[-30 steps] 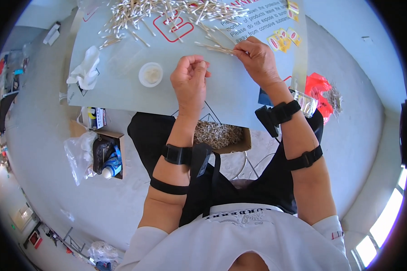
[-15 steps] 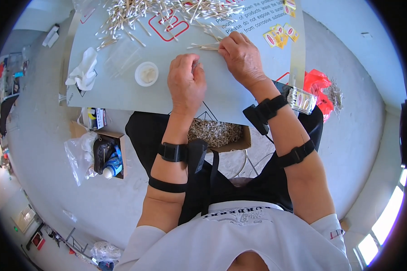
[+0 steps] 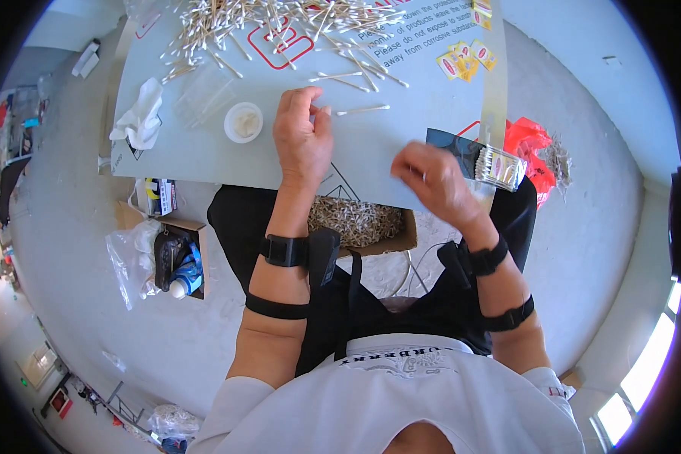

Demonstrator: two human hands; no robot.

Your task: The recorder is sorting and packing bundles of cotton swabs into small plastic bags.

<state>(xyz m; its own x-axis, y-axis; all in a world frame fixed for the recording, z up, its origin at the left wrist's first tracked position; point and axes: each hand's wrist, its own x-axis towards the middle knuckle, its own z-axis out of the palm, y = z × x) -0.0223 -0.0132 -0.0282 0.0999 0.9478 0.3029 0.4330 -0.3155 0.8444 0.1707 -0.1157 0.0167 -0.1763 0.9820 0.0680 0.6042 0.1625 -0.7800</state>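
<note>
My left hand (image 3: 301,144) rests over the table with its fingers curled in towards the thumb; whatever they enclose is hidden. Just right of its thumb lies a single cotton swab (image 3: 363,110), apart from the fingertips. My right hand (image 3: 437,185) is above the table's near edge, fingers bent and smeared by motion, so its grip is unclear. Farther off, several loose cotton swabs (image 3: 369,76) lie in front of a large heap of swabs (image 3: 227,26). A small white round dish (image 3: 244,122) with pale contents sits left of my left hand.
Small yellow labels (image 3: 467,60) lie at the table's right. A clear pack of swabs (image 3: 499,168) stands at the right edge beside a red plastic bag (image 3: 530,140). White crumpled cloth (image 3: 140,117) lies at left. Below the table edge is a carton (image 3: 363,223) filled with swabs.
My right hand has drawn back from the loose swabs towards the near edge. A single swab now lies by my left hand, which has shifted slightly left.
</note>
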